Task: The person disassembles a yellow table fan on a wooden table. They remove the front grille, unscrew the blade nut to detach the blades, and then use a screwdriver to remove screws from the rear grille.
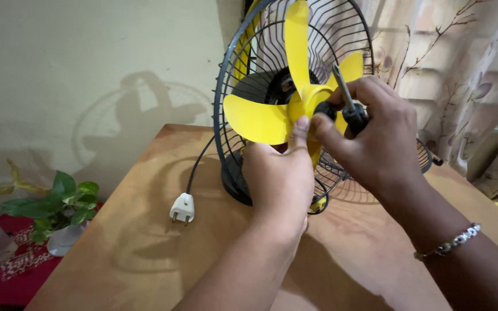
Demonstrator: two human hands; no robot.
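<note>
Nearest, bare wooden tabletop (145, 242) with white two-pin plug (182, 208) lying loose, unplugged. Above it, left hand (280, 175) raised, fingers pinched on yellow plastic fan blade (260, 118) near its hub, steadying it. Right hand (376, 129) closed around black-handled screwdriver (350, 106), fingertips at the hub cap, probably loosening or tightening it by hand. Next calls for blade held still, firm twist. Behind, dark wire rear guard (243, 52).

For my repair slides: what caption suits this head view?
Both hands work at the hub of a yellow fan blade; the right hand also holds a screwdriver, left hand steadying.
</note>
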